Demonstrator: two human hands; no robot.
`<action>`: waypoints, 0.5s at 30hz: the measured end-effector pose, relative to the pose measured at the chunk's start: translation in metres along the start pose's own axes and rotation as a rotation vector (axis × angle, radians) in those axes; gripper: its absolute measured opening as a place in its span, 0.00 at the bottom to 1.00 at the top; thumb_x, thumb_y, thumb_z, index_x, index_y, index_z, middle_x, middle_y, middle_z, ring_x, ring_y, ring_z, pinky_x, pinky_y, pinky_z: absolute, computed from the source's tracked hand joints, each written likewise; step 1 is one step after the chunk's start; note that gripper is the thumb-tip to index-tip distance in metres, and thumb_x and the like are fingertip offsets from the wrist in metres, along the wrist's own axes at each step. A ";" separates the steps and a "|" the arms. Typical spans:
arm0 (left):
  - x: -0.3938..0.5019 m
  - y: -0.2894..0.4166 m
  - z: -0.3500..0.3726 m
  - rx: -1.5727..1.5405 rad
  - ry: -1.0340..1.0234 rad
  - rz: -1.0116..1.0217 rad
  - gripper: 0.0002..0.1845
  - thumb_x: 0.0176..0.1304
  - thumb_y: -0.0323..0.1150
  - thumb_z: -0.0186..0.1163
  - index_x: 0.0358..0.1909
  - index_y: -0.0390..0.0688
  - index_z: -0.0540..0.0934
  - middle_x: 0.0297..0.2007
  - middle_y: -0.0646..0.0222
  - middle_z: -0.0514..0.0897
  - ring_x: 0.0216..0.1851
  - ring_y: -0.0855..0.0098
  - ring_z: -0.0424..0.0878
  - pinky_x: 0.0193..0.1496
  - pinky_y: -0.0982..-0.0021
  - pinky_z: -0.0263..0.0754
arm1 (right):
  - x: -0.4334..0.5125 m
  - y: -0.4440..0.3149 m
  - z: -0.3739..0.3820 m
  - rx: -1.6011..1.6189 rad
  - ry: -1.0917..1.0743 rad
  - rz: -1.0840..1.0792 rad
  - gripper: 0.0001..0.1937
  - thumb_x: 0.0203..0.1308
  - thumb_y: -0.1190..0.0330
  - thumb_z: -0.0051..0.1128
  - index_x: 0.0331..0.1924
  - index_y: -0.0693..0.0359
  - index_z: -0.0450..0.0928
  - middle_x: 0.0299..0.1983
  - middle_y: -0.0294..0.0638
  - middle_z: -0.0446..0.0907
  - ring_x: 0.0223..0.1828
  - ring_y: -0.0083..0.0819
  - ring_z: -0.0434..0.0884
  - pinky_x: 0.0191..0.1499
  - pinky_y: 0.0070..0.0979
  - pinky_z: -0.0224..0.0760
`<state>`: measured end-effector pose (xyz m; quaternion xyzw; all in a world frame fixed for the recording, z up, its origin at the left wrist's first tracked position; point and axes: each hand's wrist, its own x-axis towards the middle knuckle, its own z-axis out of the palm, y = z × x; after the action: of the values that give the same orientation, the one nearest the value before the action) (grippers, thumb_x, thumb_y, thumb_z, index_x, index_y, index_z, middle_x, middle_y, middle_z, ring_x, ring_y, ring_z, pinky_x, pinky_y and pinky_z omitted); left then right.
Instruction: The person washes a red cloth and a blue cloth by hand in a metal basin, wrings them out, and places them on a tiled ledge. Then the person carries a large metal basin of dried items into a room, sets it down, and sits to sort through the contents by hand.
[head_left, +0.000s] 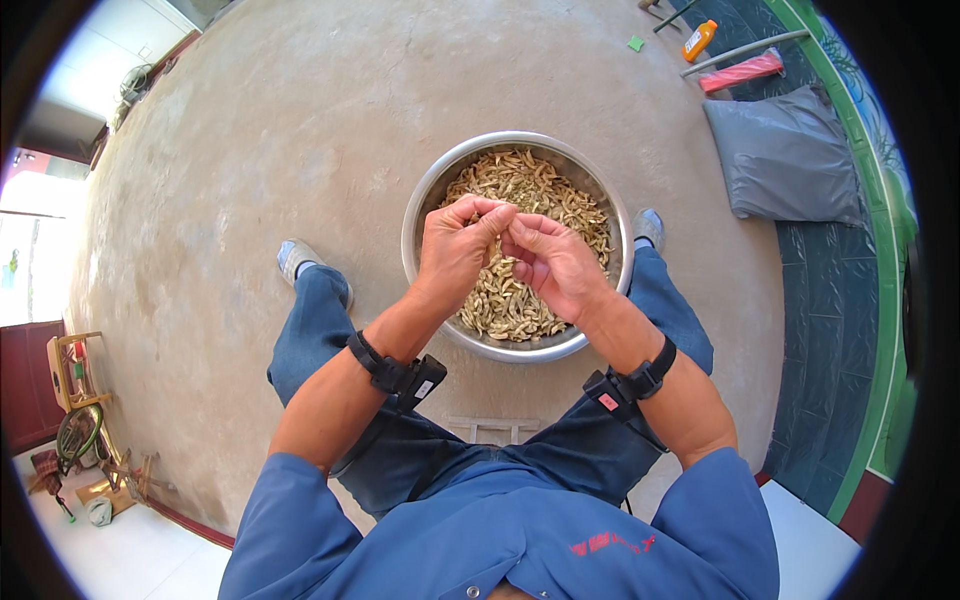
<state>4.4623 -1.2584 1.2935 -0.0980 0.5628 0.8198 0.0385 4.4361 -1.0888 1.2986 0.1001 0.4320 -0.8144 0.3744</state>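
Observation:
A round metal basin (517, 357) stands on the floor between the person's feet, holding a heap of dry bean pods (510, 300). My left hand (461, 244) and my right hand (553, 259) are above the middle of the basin, their thumbs and forefingers meeting fingertip to fingertip. Something small may be pinched between the tips, but it is too hidden to make out. The other fingers of both hands are curled, and pods show below and around them. A black strap with a small device is on each forearm.
Concrete floor (360, 150) surrounds the basin. At the right lie a grey plastic bag (787, 157), a pink roll (742, 72) and an orange bottle (700, 41) by dark tiles. A low stool (495, 424) is beneath the person; wooden furniture (71, 371) stands far left.

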 end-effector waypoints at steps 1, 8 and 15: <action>-0.001 0.000 0.001 -0.006 0.001 -0.017 0.10 0.73 0.36 0.66 0.46 0.42 0.88 0.23 0.80 0.80 0.19 0.89 0.66 0.20 0.82 0.56 | 0.000 -0.001 0.001 -0.015 0.021 -0.018 0.08 0.73 0.64 0.62 0.49 0.55 0.84 0.40 0.28 0.86 0.43 0.18 0.83 0.41 0.17 0.75; -0.007 0.004 -0.004 0.027 -0.026 -0.099 0.13 0.74 0.38 0.65 0.53 0.43 0.87 0.24 0.81 0.80 0.20 0.89 0.66 0.21 0.81 0.57 | -0.002 -0.007 0.009 -0.377 0.099 -0.179 0.09 0.72 0.63 0.63 0.47 0.59 0.86 0.38 0.30 0.87 0.40 0.17 0.84 0.38 0.16 0.76; -0.009 0.007 -0.008 0.152 0.023 -0.007 0.10 0.72 0.34 0.67 0.49 0.40 0.89 0.30 0.75 0.86 0.23 0.88 0.71 0.24 0.81 0.63 | -0.009 -0.015 0.021 -0.926 0.157 -0.607 0.10 0.70 0.66 0.63 0.43 0.66 0.87 0.32 0.35 0.87 0.34 0.17 0.82 0.36 0.19 0.74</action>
<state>4.4712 -1.2682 1.2990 -0.1059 0.6236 0.7734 0.0421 4.4357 -1.0956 1.3251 -0.1432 0.7808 -0.6007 0.0946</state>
